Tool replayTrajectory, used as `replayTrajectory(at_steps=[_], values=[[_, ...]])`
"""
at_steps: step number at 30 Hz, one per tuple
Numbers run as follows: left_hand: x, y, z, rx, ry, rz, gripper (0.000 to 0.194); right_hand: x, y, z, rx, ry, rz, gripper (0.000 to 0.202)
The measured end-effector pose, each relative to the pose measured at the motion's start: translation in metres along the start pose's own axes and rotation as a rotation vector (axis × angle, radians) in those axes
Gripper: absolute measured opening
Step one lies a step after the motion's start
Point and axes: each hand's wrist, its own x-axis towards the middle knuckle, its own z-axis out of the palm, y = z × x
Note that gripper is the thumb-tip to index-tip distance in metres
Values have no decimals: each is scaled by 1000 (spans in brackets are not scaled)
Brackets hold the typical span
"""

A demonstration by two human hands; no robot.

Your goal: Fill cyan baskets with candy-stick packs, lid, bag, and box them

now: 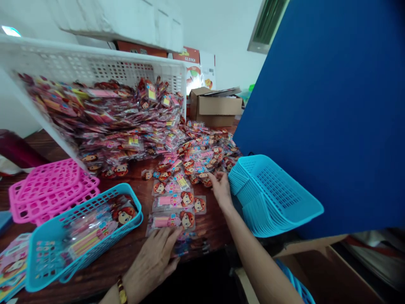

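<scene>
Worktop [144, 188] carries white crate [126, 56] and loose pile [205, 156], both heaped with packets [133, 141], so much apparently remaining; turquoise basket [46, 253] only part-filled; right hand [221, 190] at pile's edge, pinch unclear; left hand [156, 251], thumb spread apart, at nearest of few laid-out packets [172, 200].

I record a pale wall [224, 29] behind a dark wood-grained table [218, 219]. A large blue panel [332, 105] fills the right; high beside it, a framed greenish opening [270, 21]. Upper left, one bright light [11, 31].
</scene>
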Motion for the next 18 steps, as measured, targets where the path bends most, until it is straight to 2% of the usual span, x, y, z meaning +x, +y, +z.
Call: replayTrajectory(at_steps=[3, 6, 8, 10, 12, 14, 16, 18], values=[[1, 0, 1, 23, -41, -1, 76, 26, 2, 25, -26, -108, 93, 36], [2, -1, 2, 14, -44, -1, 72, 25, 3, 31, -25, -178, 114, 25], [1, -1, 2, -3, -50, -3, 68, 11, 2, 22, -16, -207, 67, 22], [1, 0, 0, -19, -56, 1, 63, -8, 0, 6, 2, -275, -107, 20], [1, 1, -1, -32, -50, -1, 58, -31, 1, -13, 17, -429, -320, 17], [0, 1, -2, -50, -30, -9, 57, -56, 7, -30, 10, -579, -424, 15], [-1, 1, 0, -73, 13, -25, 56, -77, 19, -40, -20, -586, -405, 15], [-3, 0, 2, -84, 67, -51, 52, -88, 31, -42, -47, -493, -382, 15]])
